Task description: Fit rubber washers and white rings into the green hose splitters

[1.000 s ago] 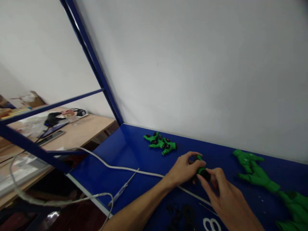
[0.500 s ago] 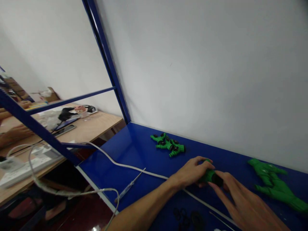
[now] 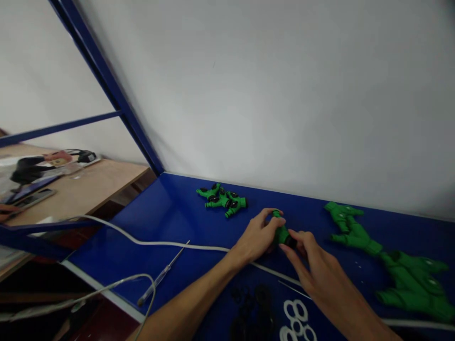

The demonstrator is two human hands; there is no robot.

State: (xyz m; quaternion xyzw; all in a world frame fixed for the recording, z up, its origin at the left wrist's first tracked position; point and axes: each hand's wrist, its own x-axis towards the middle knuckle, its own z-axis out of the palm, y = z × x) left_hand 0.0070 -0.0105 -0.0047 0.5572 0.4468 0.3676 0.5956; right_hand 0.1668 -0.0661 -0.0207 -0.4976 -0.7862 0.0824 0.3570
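Note:
Between my two hands is a green Y hose connector with a black end. My left hand is wrapped round its upper part and hides much of it. The thumb and fingers of my right hand pinch the black end. Beyond my left hand lie several green hose connectors with black knobs, grouped together. To the right of my right hand are more green connectors without black knobs, some lying close together. White rings and dark rings and small black parts lie on the blue tabletop below my hands.
A white cable crosses the tabletop and passes under my hands. A screwdriver with a clear handle lies at the left. A thin rod rests near my right wrist. Blue frame posts stand between here and a wooden table with another person's hand.
The view has swung right, bringing the white rings and more green connectors into sight. My hands still hold the same connector, and the right fingers now pinch its black end more plainly.

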